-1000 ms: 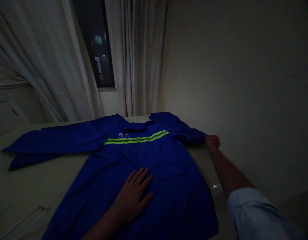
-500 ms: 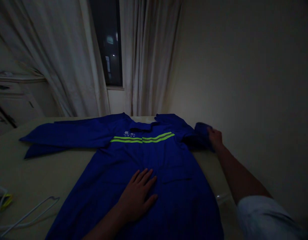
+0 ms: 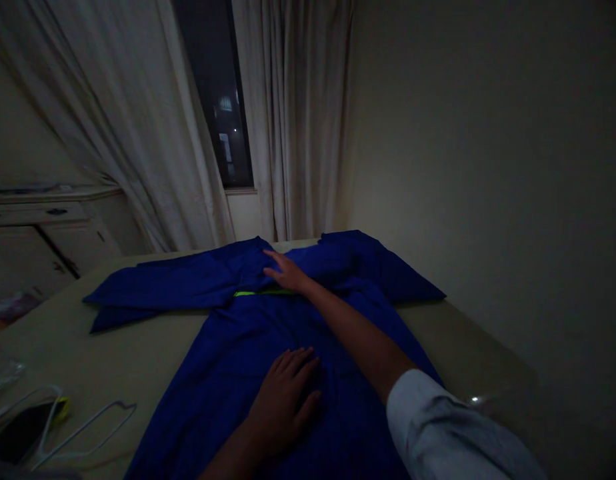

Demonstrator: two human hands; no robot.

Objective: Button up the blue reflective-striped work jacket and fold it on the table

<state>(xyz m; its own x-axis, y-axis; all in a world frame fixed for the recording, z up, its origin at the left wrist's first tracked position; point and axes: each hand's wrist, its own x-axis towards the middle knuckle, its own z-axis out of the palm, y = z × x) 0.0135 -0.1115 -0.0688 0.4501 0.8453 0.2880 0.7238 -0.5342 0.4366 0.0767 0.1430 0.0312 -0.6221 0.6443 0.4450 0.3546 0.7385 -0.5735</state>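
A blue work jacket (image 3: 213,373) lies spread on a pale tabletop, its collar end away from me. My left hand (image 3: 285,397) rests palm down on the jacket's front, fingers stretched out. Farther up, my right hand (image 3: 287,272) is over the chest near the collar, open, with thumb and fingers apart. The right-side sleeve (image 3: 328,260) is folded across the chest and covers most of the yellow-green stripe (image 3: 245,293). Out to the left stretches the other sleeve (image 3: 158,287).
At lower left lie a white hanger (image 3: 88,427), a dark flat object (image 3: 23,430) with a yellow edge, and clear plastic (image 3: 3,370). A cabinet (image 3: 73,230) stands at far left. Curtains (image 3: 308,120) hang by the window; a bare wall (image 3: 468,167) borders the table's right side.
My right hand has brought the right-side sleeve leftward across the chest and let go of it. My left hand stays flat on the jacket. The view has shifted slightly.
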